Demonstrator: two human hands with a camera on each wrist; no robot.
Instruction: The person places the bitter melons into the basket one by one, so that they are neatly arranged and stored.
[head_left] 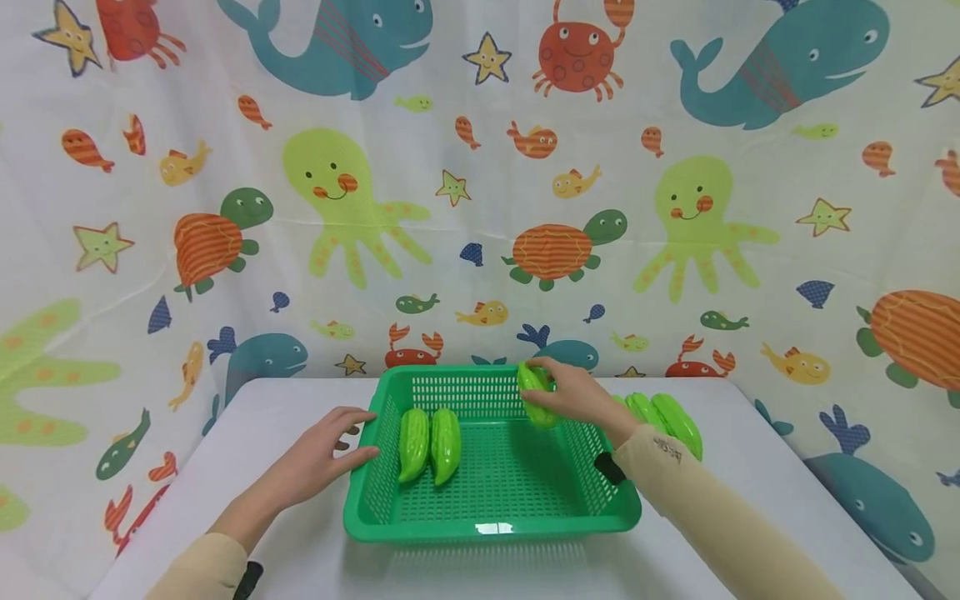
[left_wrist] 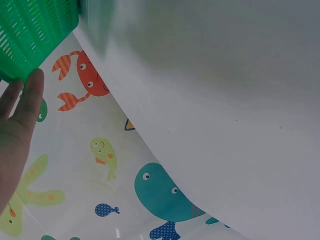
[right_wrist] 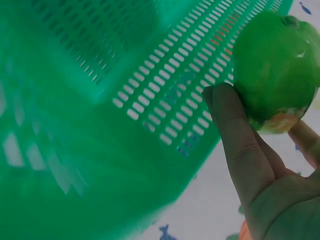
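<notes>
Two glossy green bitter gourds [head_left: 429, 444] lie side by side on the floor of a green slotted plastic basket [head_left: 495, 521], near its left wall. A third bitter gourd [head_left: 537, 395], bumpy and bright green, is gripped in the curled fingers of the right hand [head_left: 576, 397] above the basket's far right corner. Flat, straight fingers of the left hand [head_left: 318, 463] press the basket's left wall. More gourds [head_left: 667, 421] lie on the white table [head_left: 757, 467] just right of the basket.

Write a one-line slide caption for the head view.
Right hand holds a green gourd over a green basket with two gourds inside; left hand steadies it.
</notes>
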